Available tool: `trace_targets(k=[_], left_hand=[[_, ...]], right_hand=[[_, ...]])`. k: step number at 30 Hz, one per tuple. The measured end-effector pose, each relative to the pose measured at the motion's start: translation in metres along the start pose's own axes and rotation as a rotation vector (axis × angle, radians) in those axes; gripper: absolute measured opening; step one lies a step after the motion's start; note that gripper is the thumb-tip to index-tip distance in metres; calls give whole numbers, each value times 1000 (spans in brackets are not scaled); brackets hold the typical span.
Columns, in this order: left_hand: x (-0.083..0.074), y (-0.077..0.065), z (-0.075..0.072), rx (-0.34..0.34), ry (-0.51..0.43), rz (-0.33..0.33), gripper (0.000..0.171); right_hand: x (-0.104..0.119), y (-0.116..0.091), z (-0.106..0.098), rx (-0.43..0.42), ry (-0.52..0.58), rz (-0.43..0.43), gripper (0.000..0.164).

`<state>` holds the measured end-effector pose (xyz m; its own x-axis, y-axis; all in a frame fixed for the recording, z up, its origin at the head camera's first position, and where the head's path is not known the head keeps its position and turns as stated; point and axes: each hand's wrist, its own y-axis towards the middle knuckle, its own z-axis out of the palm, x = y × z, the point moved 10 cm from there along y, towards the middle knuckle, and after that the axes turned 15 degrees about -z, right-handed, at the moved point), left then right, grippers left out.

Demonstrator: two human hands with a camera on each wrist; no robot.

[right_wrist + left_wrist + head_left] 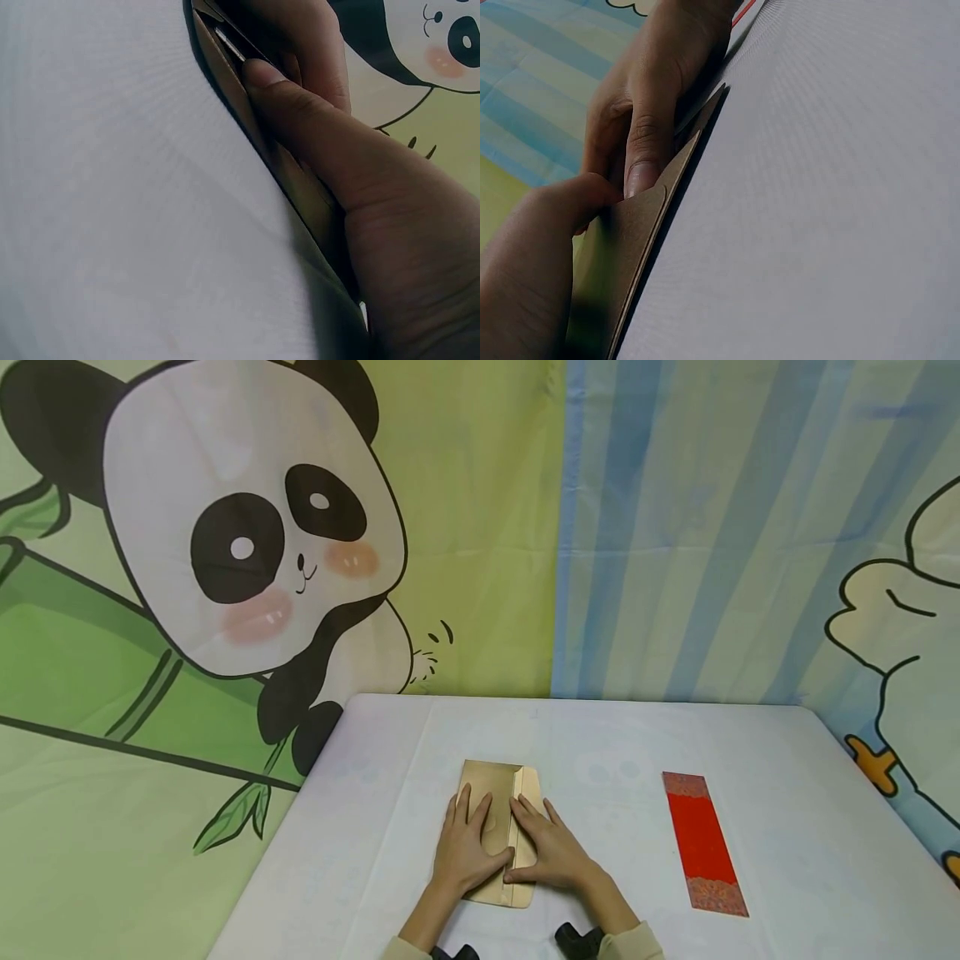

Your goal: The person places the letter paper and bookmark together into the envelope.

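Note:
A tan, kraft-coloured folded card lies on the table in front of me, with a strip along its right side raised from a crease. My left hand rests on its left part, fingers spread and thumb reaching to the crease. On the right strip lies my right hand, its fingers extended along the fold and its thumb pointing left near the lower end. The left wrist view shows the card's layered edge standing slightly apart, with the right thumb against it. Much of the card's middle is hidden under both hands.
A red paper strip with patterned ends lies on the white table to the right. Dark wrist devices show at the near edge. Behind the table hangs a cloth printed with a panda.

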<state>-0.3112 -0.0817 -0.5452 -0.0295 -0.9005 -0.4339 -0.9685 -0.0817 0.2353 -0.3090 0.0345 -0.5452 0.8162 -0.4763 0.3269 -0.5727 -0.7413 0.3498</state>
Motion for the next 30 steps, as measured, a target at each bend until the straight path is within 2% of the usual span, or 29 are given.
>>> trace_targets(k=[8,20,30], left_hand=[[0,0,2,15,-3,-11,91],[0,0,0,2,-16,-8,90],[-2,-1,-5,-40,-24,13,88]], right_hand=[[-1,-1,1,5,-10,-4,111],[1,-1,-1,-11,0,-13,110],[5,-1,-5,-29,25,-19,108]])
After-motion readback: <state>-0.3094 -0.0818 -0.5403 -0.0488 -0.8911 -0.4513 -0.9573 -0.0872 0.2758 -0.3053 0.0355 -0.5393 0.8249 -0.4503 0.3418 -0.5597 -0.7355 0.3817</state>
